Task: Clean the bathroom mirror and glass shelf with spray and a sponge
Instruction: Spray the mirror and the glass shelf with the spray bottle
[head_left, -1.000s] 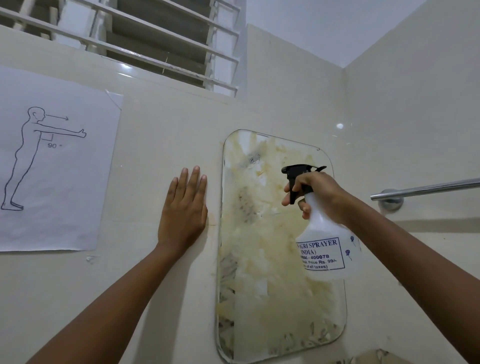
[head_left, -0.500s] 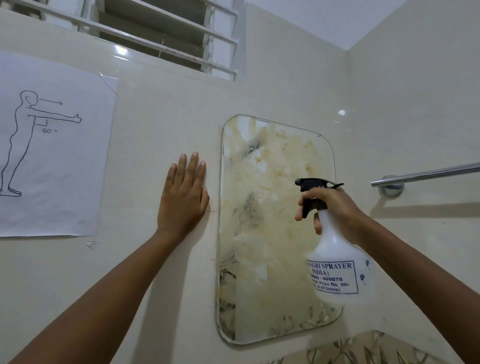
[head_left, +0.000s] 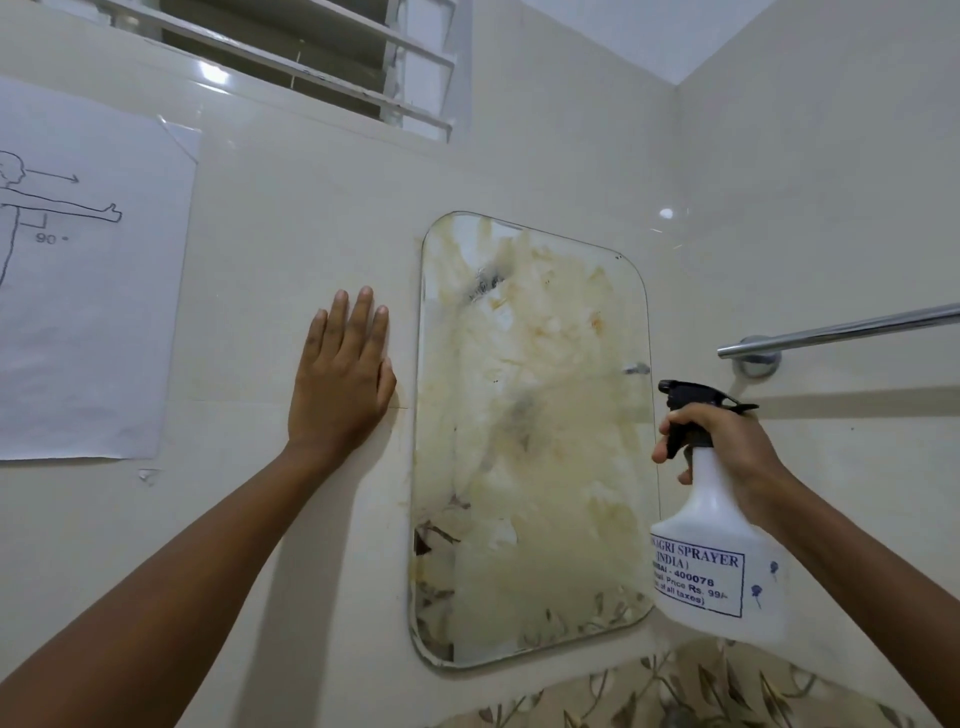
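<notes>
both hands are working: left hand (head_left: 340, 374) is lying open and flat on the wall at 9 o'clock of the stained mirror (head_left: 530, 441), right hand (head_left: 727, 447) is gripping the spray bottle (head_left: 717, 561) at 3 o'clock. spraying step seems in hand; next, squeezing the trigger toward the glass.

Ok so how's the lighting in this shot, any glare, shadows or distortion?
Head view: soft, even light; small glare spots on the glossy tiles and under the window; the towel bar and left hand cast soft shadows on the wall; wide-angle bending near the edges; the mirror is smeared, its reflection unclear.
</notes>
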